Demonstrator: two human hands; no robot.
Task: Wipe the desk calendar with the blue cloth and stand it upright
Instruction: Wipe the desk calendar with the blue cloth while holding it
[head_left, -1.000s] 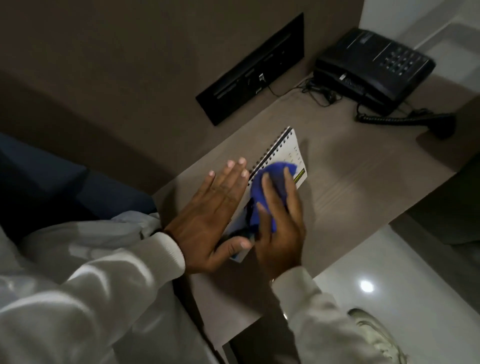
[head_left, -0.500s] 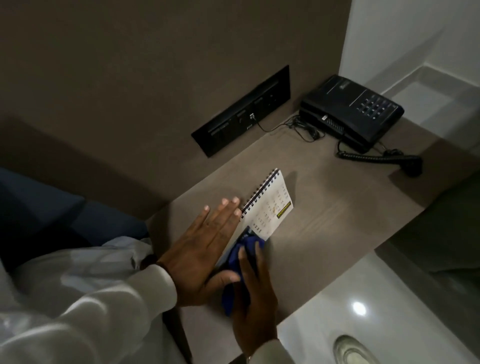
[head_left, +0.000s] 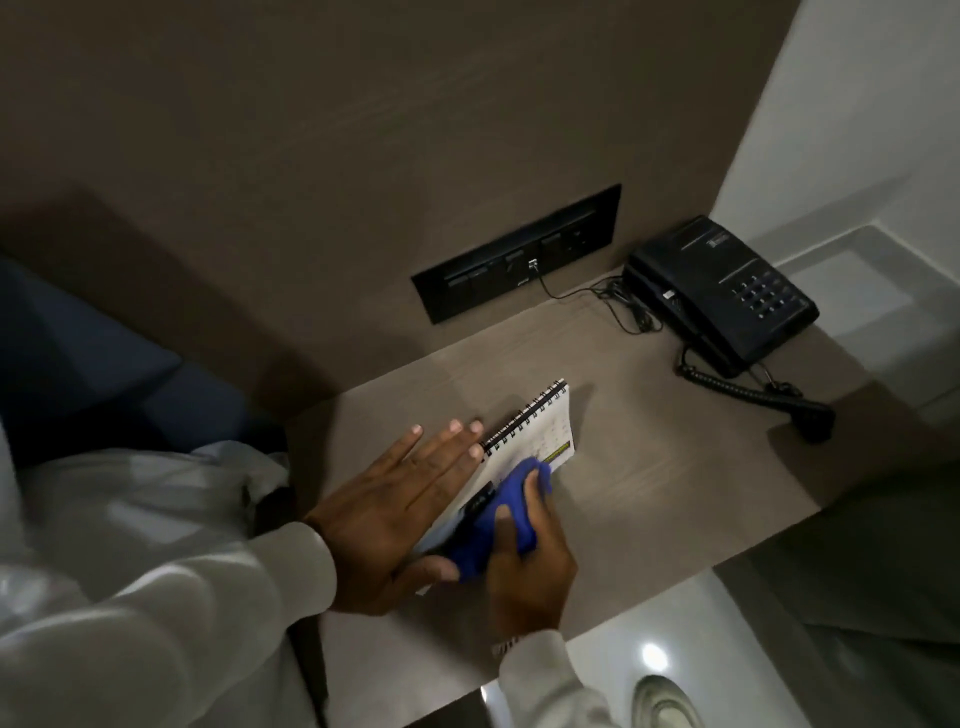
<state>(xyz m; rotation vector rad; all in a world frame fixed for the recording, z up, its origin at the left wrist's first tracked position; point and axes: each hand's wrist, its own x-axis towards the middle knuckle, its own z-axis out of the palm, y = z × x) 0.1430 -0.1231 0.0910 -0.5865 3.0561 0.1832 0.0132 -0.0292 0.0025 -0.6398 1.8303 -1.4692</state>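
A white spiral-bound desk calendar (head_left: 540, 434) lies flat on the brown desk (head_left: 649, 483), its black wire binding along the upper-left edge. My left hand (head_left: 400, 514) rests flat on the calendar's near-left part, fingers spread, thumb toward the cloth. The blue cloth (head_left: 501, 519) is bunched on the calendar's near-right part, and my right hand (head_left: 524, 566) presses on it with fingers closed over it. The calendar's near end is hidden under both hands and the cloth.
A black telephone (head_left: 722, 291) with its handset off the cradle (head_left: 763, 397) sits at the desk's far right corner. A black socket panel (head_left: 519, 254) is set in the brown wall behind. A dark blue seat (head_left: 104, 364) is at left; shiny floor lies below the desk's near edge.
My right hand and the cloth slid from the calendar's far end down to its near end, then partway back up. My left hand stayed flat on it. The camera tilted up.
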